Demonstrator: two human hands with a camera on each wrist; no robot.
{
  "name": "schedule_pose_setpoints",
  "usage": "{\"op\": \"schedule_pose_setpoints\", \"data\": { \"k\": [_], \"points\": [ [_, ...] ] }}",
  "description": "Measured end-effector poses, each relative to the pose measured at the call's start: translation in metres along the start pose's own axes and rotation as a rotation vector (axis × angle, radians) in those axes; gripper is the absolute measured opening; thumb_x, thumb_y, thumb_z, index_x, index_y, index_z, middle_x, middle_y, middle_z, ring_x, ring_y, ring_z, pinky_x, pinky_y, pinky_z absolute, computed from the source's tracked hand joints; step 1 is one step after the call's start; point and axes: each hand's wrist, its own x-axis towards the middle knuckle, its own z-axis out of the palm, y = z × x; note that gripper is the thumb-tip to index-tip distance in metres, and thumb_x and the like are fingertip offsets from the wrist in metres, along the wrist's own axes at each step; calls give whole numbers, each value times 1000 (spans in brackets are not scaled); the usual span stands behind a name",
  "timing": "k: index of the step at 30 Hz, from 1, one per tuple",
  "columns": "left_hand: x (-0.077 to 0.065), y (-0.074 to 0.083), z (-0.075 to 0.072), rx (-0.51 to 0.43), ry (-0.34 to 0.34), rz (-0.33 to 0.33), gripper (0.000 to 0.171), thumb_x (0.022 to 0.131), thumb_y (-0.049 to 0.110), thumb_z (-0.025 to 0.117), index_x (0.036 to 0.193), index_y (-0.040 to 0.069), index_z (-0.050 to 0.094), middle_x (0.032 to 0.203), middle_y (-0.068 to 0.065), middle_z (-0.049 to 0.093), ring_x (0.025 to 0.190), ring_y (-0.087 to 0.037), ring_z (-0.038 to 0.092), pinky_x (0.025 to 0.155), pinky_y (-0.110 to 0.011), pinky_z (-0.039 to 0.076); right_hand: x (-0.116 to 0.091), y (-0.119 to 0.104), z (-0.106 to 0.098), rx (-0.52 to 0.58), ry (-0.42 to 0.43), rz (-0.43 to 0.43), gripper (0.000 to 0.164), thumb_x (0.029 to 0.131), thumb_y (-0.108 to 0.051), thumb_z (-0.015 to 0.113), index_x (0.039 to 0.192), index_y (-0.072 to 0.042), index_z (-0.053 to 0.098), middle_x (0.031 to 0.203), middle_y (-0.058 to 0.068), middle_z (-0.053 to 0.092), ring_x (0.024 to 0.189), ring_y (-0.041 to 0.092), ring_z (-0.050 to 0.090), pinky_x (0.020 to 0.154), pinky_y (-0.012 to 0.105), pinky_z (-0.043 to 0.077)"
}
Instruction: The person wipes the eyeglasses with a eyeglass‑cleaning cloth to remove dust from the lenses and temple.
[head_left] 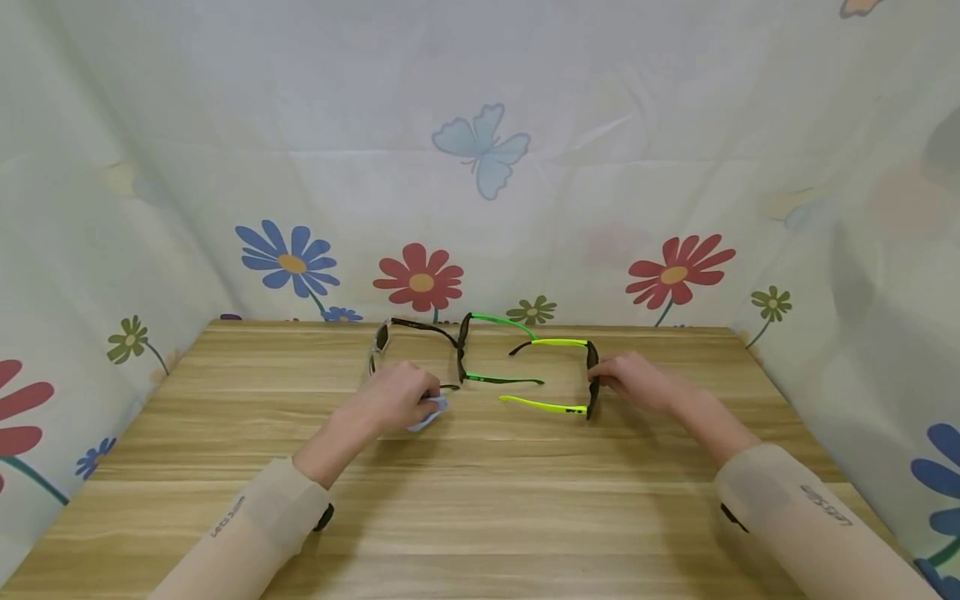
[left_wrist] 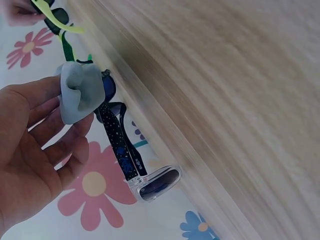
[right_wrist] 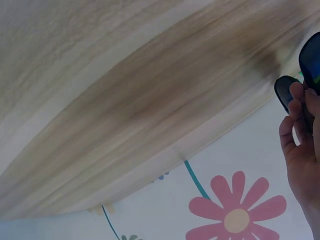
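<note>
A small light-blue cloth (left_wrist: 82, 92) is pinched between the thumb and fingers of my left hand (head_left: 393, 396). On the table, my right hand (head_left: 641, 383) pinches the black front of the sunglasses with neon-yellow temples (head_left: 551, 406) near the bridge; their temples are unfolded and point left. Dark lenses (right_wrist: 311, 62) show beside the right fingertips in the right wrist view. Black sunglasses with green temples (head_left: 498, 380) lie unfolded in the middle. Left of them are clear-framed sunglasses with black speckled temples (left_wrist: 119, 142), partly hidden behind my left hand in the head view.
The three pairs of sunglasses stand in a row towards the back of the wood-grain table (head_left: 480, 508). A white curtain (head_left: 585, 100) printed with flowers and a butterfly rises behind the table and along both sides.
</note>
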Motion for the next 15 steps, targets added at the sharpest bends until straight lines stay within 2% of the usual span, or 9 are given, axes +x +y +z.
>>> {"op": "schedule_pose_setpoints", "data": {
  "k": [11, 15],
  "points": [
    [0, 3, 0, 11, -8, -9, 19, 96, 21, 75, 79, 17, 69, 65, 10, 55, 61, -10, 51, 57, -28, 43, 6, 7, 1, -19, -40, 135, 28, 88, 20, 57, 108, 8, 73, 100, 15, 73, 90, 29, 71, 81, 45, 57],
    [0, 4, 1, 11, -13, -14, 17, 96, 21, 76, 81, 17, 70, 66, 10, 55, 61, -9, 52, 58, -28, 44, 7, 7, 1, -13, -54, 165, 25, 91, 16, 59, 110, 8, 72, 103, 17, 73, 96, 32, 70, 85, 48, 56]
  ]
}}
